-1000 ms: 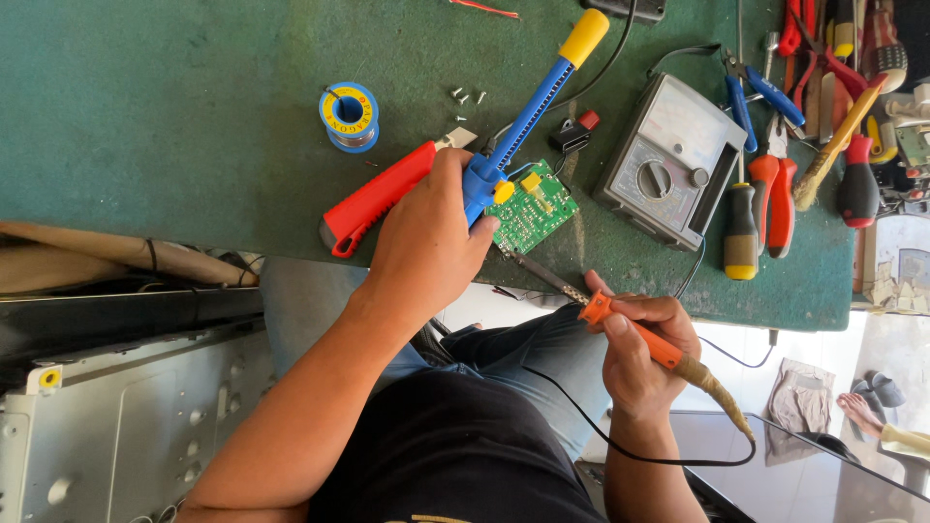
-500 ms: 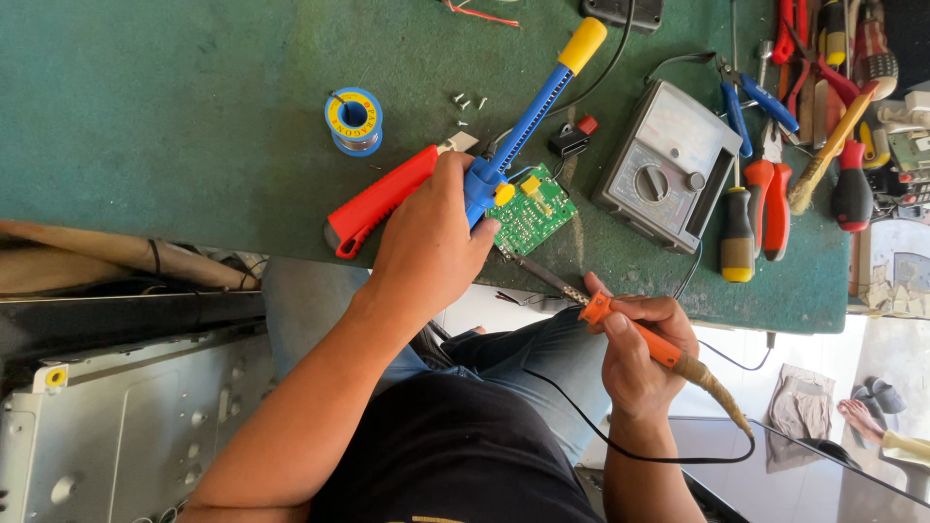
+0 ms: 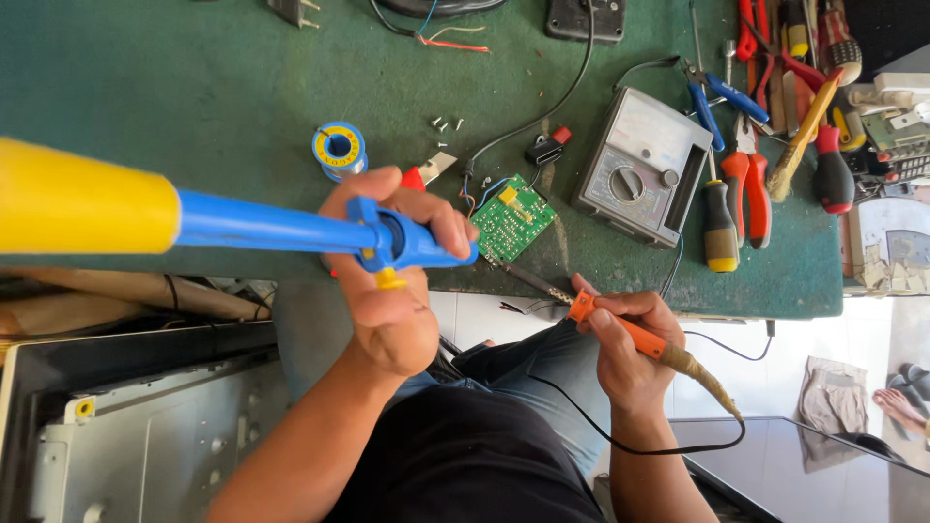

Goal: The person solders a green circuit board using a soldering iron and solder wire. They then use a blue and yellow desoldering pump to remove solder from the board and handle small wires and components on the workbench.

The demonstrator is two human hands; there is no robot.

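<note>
Blue-yellow desoldering pump (image 3: pixel 271 228) raised; orange soldering iron (image 3: pixel 620 329) seemingly touches green board (image 3: pixel 511 217).

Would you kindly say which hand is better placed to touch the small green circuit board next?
Probably the right hand: its orange-handled soldering iron points at the green circuit board, while the left hand holds the blue-and-yellow desoldering pump sideways.

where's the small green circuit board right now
In the head view, the green circuit board lies near the table's front edge, between the blue desoldering pump and the grey multimeter.

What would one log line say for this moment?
left hand: grips blue-yellow desoldering pump | right hand: holds orange soldering iron, tip toward green circuit board | green mat: meter, solder spool
</note>
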